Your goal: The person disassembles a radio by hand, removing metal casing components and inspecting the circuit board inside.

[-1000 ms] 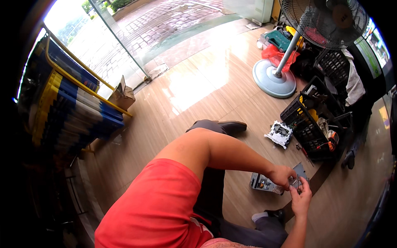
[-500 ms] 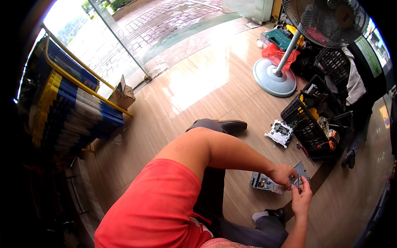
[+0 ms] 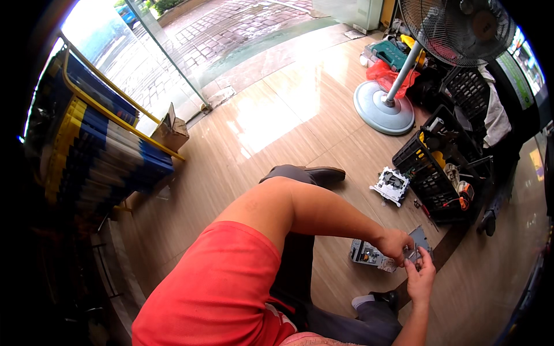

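A grey metal device housing (image 3: 365, 252) lies open on the floor, with small inner parts showing at its left end. My left hand (image 3: 395, 245) reaches across to it, fingers curled together over its right part. Close by, my right hand (image 3: 422, 275) comes up from below, its thumb and fingers pinched at the left fingertips. Whatever small piece is between the fingers is too small to make out. Behind the hands rises a flat grey metal panel (image 3: 419, 235). A white mechanism with dark parts (image 3: 392, 186) lies apart, beyond the housing.
A black crate (image 3: 420, 173) full of tools and cables stands right of the white mechanism, with a screwdriver (image 3: 425, 211) beside it. Beyond is a standing fan (image 3: 384, 106). Blue and yellow stacked goods (image 3: 109, 138) and a cardboard box (image 3: 171, 134) stand left, near a glass door.
Both hands stay at the metal housing, with only slight finger movement. Outside, a blue vehicle has come into view at the upper left.
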### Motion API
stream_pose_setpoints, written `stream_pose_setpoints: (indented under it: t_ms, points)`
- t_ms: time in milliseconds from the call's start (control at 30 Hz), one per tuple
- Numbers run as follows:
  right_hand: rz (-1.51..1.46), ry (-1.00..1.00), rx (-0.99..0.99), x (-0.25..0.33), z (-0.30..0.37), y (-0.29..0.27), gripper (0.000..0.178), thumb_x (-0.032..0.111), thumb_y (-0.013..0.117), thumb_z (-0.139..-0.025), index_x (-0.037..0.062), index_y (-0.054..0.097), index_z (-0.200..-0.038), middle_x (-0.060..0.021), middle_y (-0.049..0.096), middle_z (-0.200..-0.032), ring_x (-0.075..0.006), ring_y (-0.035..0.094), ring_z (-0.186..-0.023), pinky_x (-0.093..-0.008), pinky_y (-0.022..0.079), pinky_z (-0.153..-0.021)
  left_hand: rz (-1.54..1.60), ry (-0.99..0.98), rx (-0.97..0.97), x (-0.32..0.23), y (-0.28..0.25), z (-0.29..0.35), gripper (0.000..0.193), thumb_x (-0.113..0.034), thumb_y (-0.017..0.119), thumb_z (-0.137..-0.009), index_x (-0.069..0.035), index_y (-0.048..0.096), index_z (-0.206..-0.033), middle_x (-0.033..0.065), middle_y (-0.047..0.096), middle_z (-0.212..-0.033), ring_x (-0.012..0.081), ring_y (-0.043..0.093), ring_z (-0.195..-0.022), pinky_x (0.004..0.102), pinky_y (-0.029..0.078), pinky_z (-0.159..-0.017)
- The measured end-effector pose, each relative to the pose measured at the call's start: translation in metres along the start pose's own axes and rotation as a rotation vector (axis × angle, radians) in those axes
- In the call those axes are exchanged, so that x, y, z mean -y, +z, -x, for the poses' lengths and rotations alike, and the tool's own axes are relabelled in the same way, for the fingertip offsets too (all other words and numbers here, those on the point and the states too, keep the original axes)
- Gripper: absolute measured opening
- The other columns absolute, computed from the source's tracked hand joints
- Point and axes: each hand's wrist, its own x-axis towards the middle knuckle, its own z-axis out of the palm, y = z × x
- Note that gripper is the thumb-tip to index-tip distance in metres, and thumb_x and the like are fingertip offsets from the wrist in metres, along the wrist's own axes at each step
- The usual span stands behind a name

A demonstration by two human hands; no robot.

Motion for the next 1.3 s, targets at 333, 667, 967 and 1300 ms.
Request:
stream_pose_setpoints:
  t_ms: [333, 667, 967, 1300]
  points:
    - [0.048, -0.008, -0.005, 0.004, 0.000, 0.000, 0.048, 0.008, 0.069, -0.087, -0.0087, 0.054, -0.129, -0.0061, 0.063, -0.076, -0.0108, 0.057, -0.071, -0.0273, 0.048, -0.068, 0.040, 0.014, 0.004, 0.001, -0.002, 0.000, 0.063, -0.031, 0.081, -0.072, 0.001, 0.061, -0.123, 0.0220, 0.068, -0.112, 0.0330, 0.065, -0.107, 0.0384, 0.051, -0.091]
    - [0.060, -0.004, -0.012, 0.005, -0.001, 0.001, 0.049, 0.011, 0.070, -0.087, -0.0085, 0.054, -0.129, -0.0069, 0.063, -0.077, -0.0115, 0.056, -0.071, -0.0283, 0.048, -0.067, 0.093, 0.024, 0.020, 0.000, -0.002, 0.002, 0.059, -0.031, 0.079, -0.074, 0.002, 0.061, -0.120, 0.0221, 0.069, -0.109, 0.0334, 0.066, -0.104, 0.0389, 0.051, -0.089]
    - [0.063, 0.001, 0.000, 0.012, 0.000, 0.001, 0.049, 0.011, 0.069, -0.088, -0.0091, 0.054, -0.130, -0.0084, 0.066, -0.079, -0.0119, 0.059, -0.072, -0.0284, 0.049, -0.068, 0.068, 0.018, 0.016, -0.001, -0.001, 0.002, 0.058, -0.031, 0.078, -0.075, 0.002, 0.062, -0.119, 0.0224, 0.069, -0.107, 0.0339, 0.066, -0.103, 0.0391, 0.051, -0.089]
    - [0.062, 0.011, 0.013, 0.008, 0.000, 0.000, 0.049, 0.012, 0.070, -0.089, -0.0089, 0.053, -0.130, -0.0107, 0.069, -0.085, -0.0127, 0.062, -0.078, -0.0289, 0.051, -0.073, 0.025, 0.048, -0.023, 0.000, 0.000, 0.004, 0.056, -0.032, 0.077, -0.074, 0.003, 0.063, -0.115, 0.0236, 0.069, -0.105, 0.0354, 0.067, -0.101, 0.0406, 0.052, -0.087]
